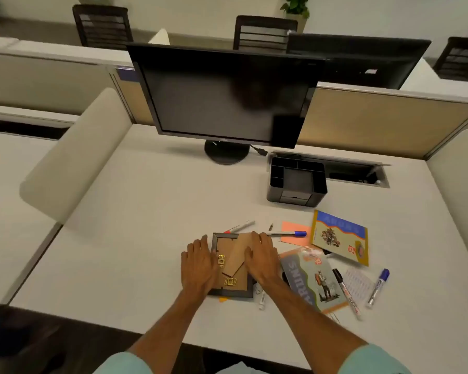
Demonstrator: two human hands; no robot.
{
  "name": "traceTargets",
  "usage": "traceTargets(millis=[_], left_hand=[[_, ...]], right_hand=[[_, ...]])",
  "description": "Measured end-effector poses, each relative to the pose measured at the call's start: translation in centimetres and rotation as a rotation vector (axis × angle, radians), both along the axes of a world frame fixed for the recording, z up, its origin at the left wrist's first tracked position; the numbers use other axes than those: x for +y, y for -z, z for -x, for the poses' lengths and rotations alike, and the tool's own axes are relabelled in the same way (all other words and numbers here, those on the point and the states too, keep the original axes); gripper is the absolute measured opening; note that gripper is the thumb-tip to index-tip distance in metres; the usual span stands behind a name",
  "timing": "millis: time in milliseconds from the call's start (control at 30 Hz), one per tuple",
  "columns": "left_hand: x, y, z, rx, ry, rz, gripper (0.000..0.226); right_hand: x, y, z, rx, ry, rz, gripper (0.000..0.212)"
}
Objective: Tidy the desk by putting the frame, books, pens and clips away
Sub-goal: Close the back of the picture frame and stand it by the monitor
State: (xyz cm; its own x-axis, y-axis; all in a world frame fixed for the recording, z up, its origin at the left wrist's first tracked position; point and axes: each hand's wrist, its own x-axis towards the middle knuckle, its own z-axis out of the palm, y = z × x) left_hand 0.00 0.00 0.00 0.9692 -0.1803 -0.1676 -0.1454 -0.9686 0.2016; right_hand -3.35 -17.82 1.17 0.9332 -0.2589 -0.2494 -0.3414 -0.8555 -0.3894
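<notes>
Frame: I see it face down on the desk, brown backing up, gold clips showing.
Left hand: flat, fingers spread over the frame's left edge, grasping nothing.
Right hand: likewise flat on the right edge.

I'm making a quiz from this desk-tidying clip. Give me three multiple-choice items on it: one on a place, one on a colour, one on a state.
1. Where is the organiser?
A. right of the monitor stand
B. on a chair
C. under the frame

2. What colour is the cap of the pen beyond the frame?
A. green
B. blue
C. yellow

3. How does the frame lie?
A. upright
B. face up
C. back up

Answers: 1 A, it stands by the monitor base. 2 B, its right end is blue. 3 C, the brown backing and brass hangers show between the left hand and right hand.
</notes>
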Motion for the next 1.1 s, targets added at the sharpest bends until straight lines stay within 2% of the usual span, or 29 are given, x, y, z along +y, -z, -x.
traceTargets(millis=[133,300,567,700,867,1100], left_hand=[[0.2,-0.2,-0.2,0.048,-0.030,0.044,0.041],[0.0,0.0,-0.4,0.188,-0.099,0.198,0.031],[0.0,0.2,-1.2,0.379,-0.213,0.378,0.036],[-0.2,-0.1,-1.2,0.408,-0.252,0.491,0.037],[-0.2,-0.3,-1.2,0.407,-0.299,0.544,0.039],[-0.5,-2.0,-2.3,0.436,-0.324,0.653,0.041]], right_hand=[[0.5,0.0,-0.2,0.008,0.072,-0.060,0.051],[1.1,0.3,-0.7,-0.020,0.127,-0.126,0.042],[0.9,0.9,-0.9,-0.010,0.203,-0.173,0.043],[0.1,1.0,-1.0,-0.044,0.351,-0.321,0.041],[-1.3,0.9,-1.0,-0.079,0.546,-0.593,0.028],[-2.5,-0.3,-1.3,-0.195,0.500,-0.745,0.024]])
